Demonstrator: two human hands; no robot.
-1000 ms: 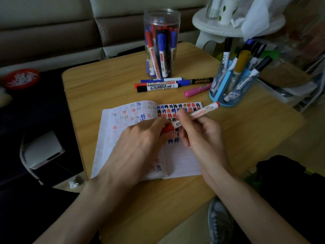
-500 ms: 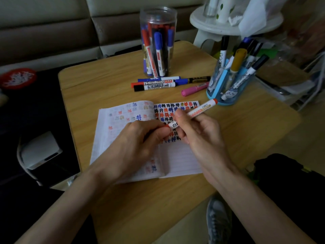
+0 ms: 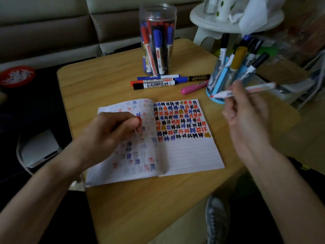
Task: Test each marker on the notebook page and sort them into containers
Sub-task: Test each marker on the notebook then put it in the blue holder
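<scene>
the marker (image 3: 244,90) is up in the air, uncapped, red tip pointing left, its white barrel nearly level and blurred. the right hand (image 3: 246,117) pinches it around the middle, fingers curled, just in front of the blue holder (image 3: 217,101) and off the top right corner of the notebook (image 3: 190,155). the tip is clear of the paper. over the left page, the left hand (image 3: 112,131) is curled around a small red cap (image 3: 139,120); whether the knuckles touch the paper, can't tell. the notebook lies open and flat on the wooden table (image 3: 140,208), its right page packed with rows of hash marks in black, blue, red and ochre on the upper half, bare lines below. the holder at the table's right side bristles with tilted markers. at the far edge a clear jar (image 3: 158,11) stands upright, full of red, blue and black markers. between jar and notebook lie loose markers (image 3: 154,83) side by side, with a pink marker (image 3: 193,88) near the holder. beyond the table, a white stool (image 3: 207,18); down below, a grey shoe (image 3: 217,217).
</scene>
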